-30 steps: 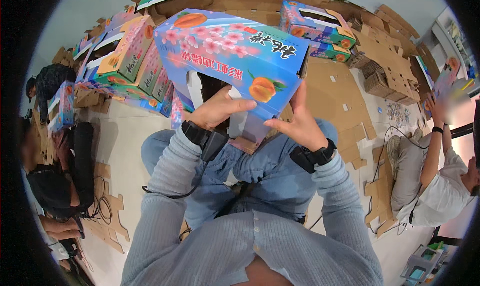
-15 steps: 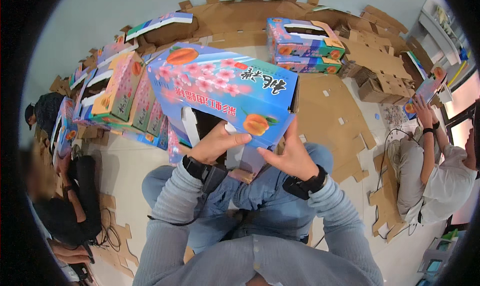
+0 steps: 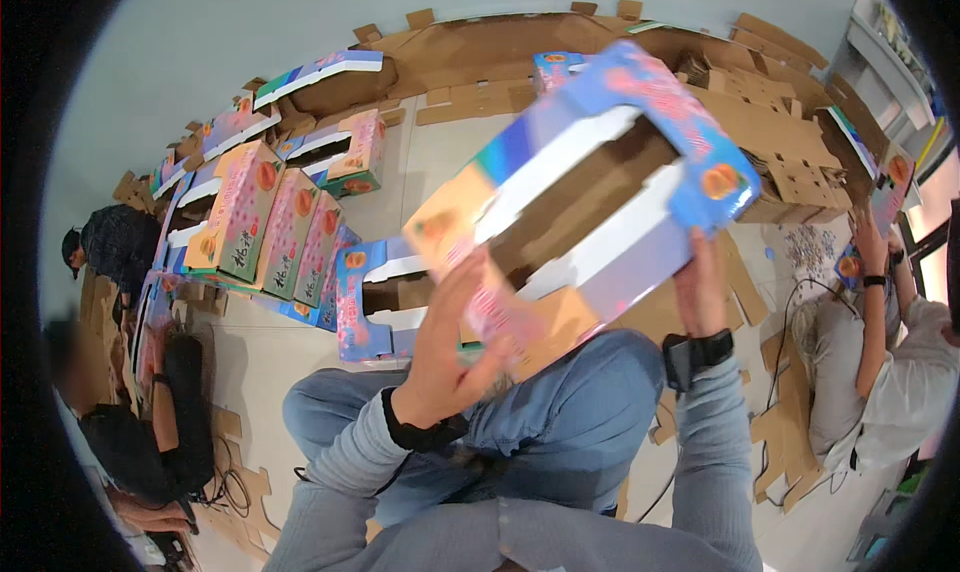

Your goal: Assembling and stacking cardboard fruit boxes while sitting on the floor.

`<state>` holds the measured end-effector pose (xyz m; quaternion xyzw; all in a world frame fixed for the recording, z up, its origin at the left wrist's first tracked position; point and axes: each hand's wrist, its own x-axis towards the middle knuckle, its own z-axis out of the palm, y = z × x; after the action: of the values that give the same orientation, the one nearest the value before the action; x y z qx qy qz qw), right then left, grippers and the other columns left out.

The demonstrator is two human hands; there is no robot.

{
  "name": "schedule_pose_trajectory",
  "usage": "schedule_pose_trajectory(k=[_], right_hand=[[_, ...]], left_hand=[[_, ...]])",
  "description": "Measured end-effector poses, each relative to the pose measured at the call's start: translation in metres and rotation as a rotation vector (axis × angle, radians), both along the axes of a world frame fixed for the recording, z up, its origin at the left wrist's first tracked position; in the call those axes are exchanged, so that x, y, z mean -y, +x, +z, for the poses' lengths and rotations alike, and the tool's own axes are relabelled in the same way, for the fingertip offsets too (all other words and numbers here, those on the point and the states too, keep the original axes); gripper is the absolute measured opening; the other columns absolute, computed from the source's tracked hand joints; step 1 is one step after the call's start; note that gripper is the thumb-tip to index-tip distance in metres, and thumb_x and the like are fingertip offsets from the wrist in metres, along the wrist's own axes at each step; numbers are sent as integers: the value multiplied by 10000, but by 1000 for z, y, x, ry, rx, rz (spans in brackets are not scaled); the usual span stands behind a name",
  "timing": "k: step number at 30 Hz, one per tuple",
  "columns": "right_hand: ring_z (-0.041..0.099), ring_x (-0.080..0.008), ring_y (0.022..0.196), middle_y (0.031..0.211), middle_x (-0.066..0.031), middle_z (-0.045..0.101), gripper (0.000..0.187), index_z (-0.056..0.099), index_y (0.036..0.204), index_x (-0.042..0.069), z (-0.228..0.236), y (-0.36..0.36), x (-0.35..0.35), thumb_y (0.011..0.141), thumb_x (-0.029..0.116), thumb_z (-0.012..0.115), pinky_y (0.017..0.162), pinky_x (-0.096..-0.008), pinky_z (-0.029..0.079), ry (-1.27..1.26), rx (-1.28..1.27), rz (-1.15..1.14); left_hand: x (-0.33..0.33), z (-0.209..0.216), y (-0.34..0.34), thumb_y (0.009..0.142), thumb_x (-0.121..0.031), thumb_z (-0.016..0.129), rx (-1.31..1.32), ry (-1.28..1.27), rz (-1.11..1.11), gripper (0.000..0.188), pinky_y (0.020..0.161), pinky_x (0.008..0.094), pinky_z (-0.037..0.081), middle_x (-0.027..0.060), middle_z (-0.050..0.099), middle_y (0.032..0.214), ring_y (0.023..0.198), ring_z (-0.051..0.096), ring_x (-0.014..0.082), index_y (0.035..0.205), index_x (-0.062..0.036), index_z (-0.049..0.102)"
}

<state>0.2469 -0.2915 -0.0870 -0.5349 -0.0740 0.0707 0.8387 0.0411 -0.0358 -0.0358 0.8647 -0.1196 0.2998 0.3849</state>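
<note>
A blue, pink and peach printed fruit carton [image 3: 625, 277] is held tilted in front of me, its long cut-out window with white inner edges facing up toward me. My left hand [image 3: 445, 347] presses against its lower-left pink end, the fingers partly smeared by motion. Along the lower right edge, my right hand [image 3: 703, 287] grips the carton, with its other fingers hidden behind it. Another carton with a similar window, the lower carton [image 3: 362, 344], lies on the floor just beyond my left hand, partly covered by that hand and the held carton.
Several finished-looking cartons [image 3: 240, 212] stand in a row at left, with a separate carton [image 3: 365, 162] behind them. Flattened brown cardboard [image 3: 760, 112] is piled at right. Co-workers sit at both sides; the right person [image 3: 895, 372] handles a printed piece. Cables [image 3: 770, 372] lie near that person.
The carton has been lifted and turned, so its window now faces me instead of its long printed side. My right hand has moved right; the lower carton on the floor now shows.
</note>
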Motion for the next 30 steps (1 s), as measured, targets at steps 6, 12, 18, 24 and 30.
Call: schedule_pose_trajectory(k=[6, 12, 18, 24, 30], right_hand=[[556, -199, 1112, 1235, -66, 554, 491, 464, 1293, 106, -71, 72, 80, 921, 412, 562, 945, -358, 451, 67, -251, -89], [581, -158, 954, 1081, -33, 594, 479, 509, 1199, 115, -157, 121, 109, 885, 469, 583, 821, -309, 488, 40, -501, -289], [590, -163, 940, 1066, -68, 588, 566, 515, 1189, 126, -222, 162, 120, 833, 555, 614, 800, -283, 507, -31, -455, -184], [543, -133, 656, 786, -12, 551, 561, 544, 1109, 144, -262, 199, 116, 839, 636, 534, 570, -274, 456, -197, -568, -218], [525, -172, 712, 861, -41, 558, 640, 556, 1173, 64, -267, 203, 128, 878, 627, 478, 603, -298, 438, -440, -566, -195]], left_hand=[[-26, -103, 19, 840, -262, 625, -284, -28, 306, 739, 1106, 464, 227, 211, 317, 1460, 1348, 324, 338, 1428, 21, 277], [-26, -189, 14, 775, -563, 637, -890, 430, 313, 1019, 1045, 681, 115, 198, 130, 1538, 1443, 93, 329, 1471, -5, 146], [-20, -213, 14, 738, -546, 690, -890, 494, 361, 999, 1030, 703, 119, 206, 161, 1524, 1432, 113, 358, 1450, -19, 228], [-23, -218, 14, 749, -523, 696, -941, 476, 357, 985, 1035, 702, 112, 210, 163, 1522, 1437, 105, 354, 1458, -36, 216], [-23, -218, 14, 724, -528, 713, -899, 478, 346, 1007, 1036, 698, 136, 198, 209, 1504, 1429, 137, 333, 1456, -40, 223]])
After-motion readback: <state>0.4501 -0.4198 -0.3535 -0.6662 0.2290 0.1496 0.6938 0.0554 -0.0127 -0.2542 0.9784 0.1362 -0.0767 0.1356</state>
